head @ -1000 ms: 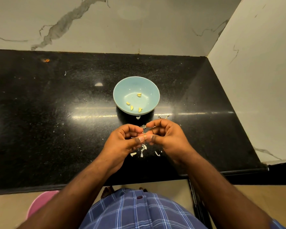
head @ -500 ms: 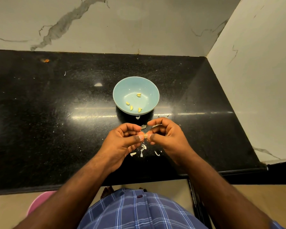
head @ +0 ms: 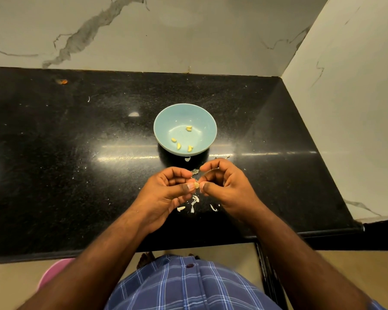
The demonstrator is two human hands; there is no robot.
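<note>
Pinching a tiny clove (head: 197, 185) from both sides — left hand (head: 166, 194) on its left end with thumb and curled fingers, right hand (head: 227, 189) on its right end the same way, tips almost meeting. Held just above the counter (head: 76, 157), near the front edge and a little right of its middle. Hovering right over a scatter of skins (head: 195, 200), with a few more just behind the knuckles.

Just beyond the hands, a bowl (head: 164, 117) — pale blue, upright, close to the fingertips but apart from them. Loose inside it, peeled cloves (head: 178, 146), some by the near wall and some around the middle.

Plenty of bare black stone off to the left, running wide to the edge of view, broken only by an orange speck (head: 63, 81) far back near the back wall (head: 188, 41). Open stone behind the bowl too, right up to that wall.

Tighter on the right: a side wall (head: 356, 108) closing in at an angle, leaving a narrower strip of counter beside the right hand.

Front edge of the counter close under both wrists, forearms crossing over it. Below that edge, a checked shirt (head: 188, 287) and a pink thing (head: 54, 271) low at the left, partly cut off.
</note>
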